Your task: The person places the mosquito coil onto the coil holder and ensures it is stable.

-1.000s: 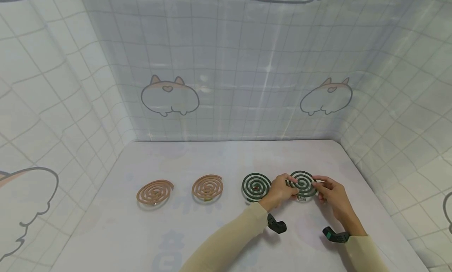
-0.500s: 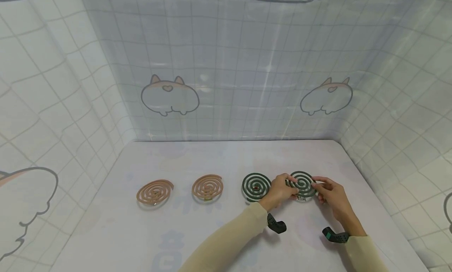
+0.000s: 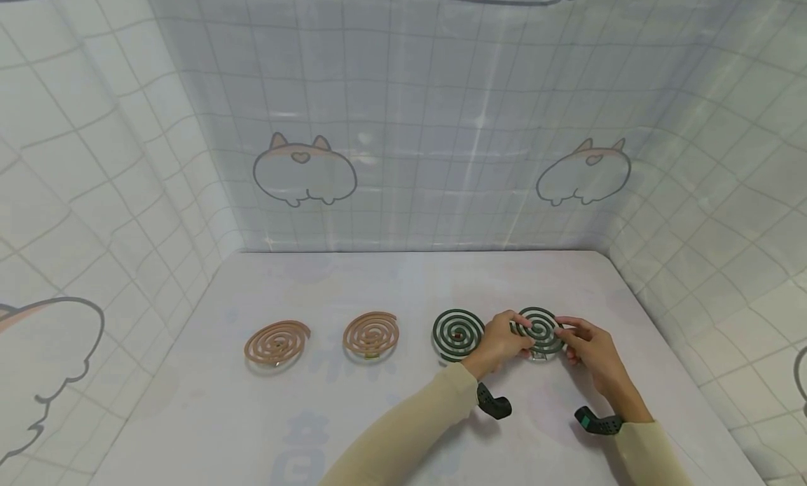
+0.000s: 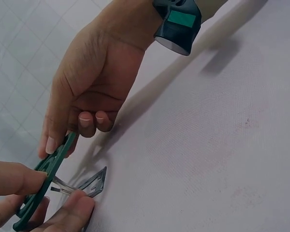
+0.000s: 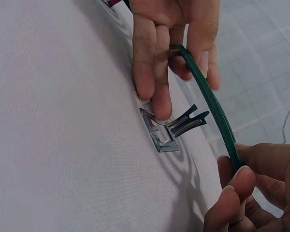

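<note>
A green mosquito coil (image 3: 542, 323) is held between both hands at the right of the head view. My left hand (image 3: 502, 340) pinches its left side, while other fingers of that hand touch a small metal coil stand (image 5: 162, 133) on the table. My right hand (image 3: 592, 351) pinches the coil's right edge between thumb and fingers. In the right wrist view the coil (image 5: 210, 99) is seen edge-on, tilted, close to the tips of the stand's raised prongs (image 5: 188, 123). Whether coil and prongs touch, I cannot tell.
Left of the hands, another green coil (image 3: 449, 323) sits raised on the white table (image 3: 403, 276), partly behind my left hand. Two brown coils (image 3: 277, 342) stand farther left. Patterned sheeting (image 3: 403, 122) encloses the back and sides.
The held coil has dipped very slightly, and my right hand has shifted a touch leftward. The other coils stay where they were.
</note>
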Action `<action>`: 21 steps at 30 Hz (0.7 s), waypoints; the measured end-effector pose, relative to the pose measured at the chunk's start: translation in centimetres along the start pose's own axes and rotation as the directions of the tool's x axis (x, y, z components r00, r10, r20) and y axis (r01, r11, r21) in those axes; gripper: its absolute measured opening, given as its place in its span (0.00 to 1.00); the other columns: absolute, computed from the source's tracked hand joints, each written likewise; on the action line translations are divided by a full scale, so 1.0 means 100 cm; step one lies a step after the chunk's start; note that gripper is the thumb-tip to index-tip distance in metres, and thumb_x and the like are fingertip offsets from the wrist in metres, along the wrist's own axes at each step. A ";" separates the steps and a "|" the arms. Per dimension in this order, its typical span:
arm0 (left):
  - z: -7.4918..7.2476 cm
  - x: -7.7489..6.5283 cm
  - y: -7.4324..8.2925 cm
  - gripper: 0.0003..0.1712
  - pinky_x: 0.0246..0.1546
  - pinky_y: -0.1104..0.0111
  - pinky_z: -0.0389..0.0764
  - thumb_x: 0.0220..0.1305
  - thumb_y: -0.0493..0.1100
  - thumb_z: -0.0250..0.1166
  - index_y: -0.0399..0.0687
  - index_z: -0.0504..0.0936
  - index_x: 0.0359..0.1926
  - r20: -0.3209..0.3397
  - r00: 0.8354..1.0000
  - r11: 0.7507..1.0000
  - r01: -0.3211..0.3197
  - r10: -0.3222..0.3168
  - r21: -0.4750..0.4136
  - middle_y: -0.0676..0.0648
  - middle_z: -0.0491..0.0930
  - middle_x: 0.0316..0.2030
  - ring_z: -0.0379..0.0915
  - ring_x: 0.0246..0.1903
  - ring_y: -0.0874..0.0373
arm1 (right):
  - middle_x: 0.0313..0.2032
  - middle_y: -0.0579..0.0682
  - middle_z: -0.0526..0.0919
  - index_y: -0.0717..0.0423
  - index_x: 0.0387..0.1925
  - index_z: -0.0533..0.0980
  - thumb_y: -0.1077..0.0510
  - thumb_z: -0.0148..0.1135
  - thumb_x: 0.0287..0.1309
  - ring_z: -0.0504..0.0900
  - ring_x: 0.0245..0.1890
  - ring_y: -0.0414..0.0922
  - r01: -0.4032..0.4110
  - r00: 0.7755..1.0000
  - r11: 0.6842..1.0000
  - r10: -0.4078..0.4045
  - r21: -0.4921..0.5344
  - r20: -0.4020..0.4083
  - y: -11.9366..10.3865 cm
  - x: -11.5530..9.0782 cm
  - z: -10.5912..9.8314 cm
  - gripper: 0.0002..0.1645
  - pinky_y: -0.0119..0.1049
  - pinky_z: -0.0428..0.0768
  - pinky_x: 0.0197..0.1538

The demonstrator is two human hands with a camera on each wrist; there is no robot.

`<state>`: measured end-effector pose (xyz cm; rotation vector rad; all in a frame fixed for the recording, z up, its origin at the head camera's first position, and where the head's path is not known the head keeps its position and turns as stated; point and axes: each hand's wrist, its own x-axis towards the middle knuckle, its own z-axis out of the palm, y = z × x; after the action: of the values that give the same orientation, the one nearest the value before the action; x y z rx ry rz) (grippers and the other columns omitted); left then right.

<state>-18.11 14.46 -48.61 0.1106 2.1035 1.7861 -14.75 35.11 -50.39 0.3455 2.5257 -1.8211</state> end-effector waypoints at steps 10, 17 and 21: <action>0.001 -0.001 -0.001 0.14 0.31 0.60 0.85 0.61 0.29 0.73 0.51 0.83 0.41 -0.006 1.000 1.000 -0.002 0.002 -0.009 0.39 0.83 0.26 0.87 0.27 0.46 | 0.35 0.47 0.77 0.62 0.68 0.70 0.52 0.65 0.72 0.74 0.28 0.40 -0.021 1.000 1.000 0.021 0.000 0.017 -0.002 -0.002 0.002 0.30 0.33 0.78 0.30; 0.000 -0.001 0.000 0.13 0.32 0.59 0.86 0.62 0.30 0.73 0.51 0.83 0.42 -0.005 1.000 1.000 -0.023 0.023 -0.016 0.45 0.81 0.25 0.87 0.28 0.46 | 0.35 0.49 0.78 0.61 0.66 0.72 0.49 0.65 0.72 0.74 0.26 0.41 0.036 0.999 0.999 -0.037 -0.014 -0.009 -0.002 -0.001 0.002 0.30 0.34 0.78 0.29; -0.001 -0.001 0.000 0.13 0.33 0.59 0.86 0.62 0.29 0.72 0.50 0.83 0.42 -0.006 1.000 0.999 -0.024 0.024 -0.021 0.47 0.80 0.25 0.87 0.28 0.45 | 0.34 0.49 0.78 0.63 0.65 0.73 0.50 0.65 0.71 0.74 0.26 0.40 0.034 0.999 0.999 -0.034 -0.015 -0.004 -0.002 0.001 0.003 0.29 0.33 0.77 0.29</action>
<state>-18.06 14.39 -48.58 0.1257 2.0956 1.8241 -14.87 34.74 -50.31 0.3080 2.5623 -1.8137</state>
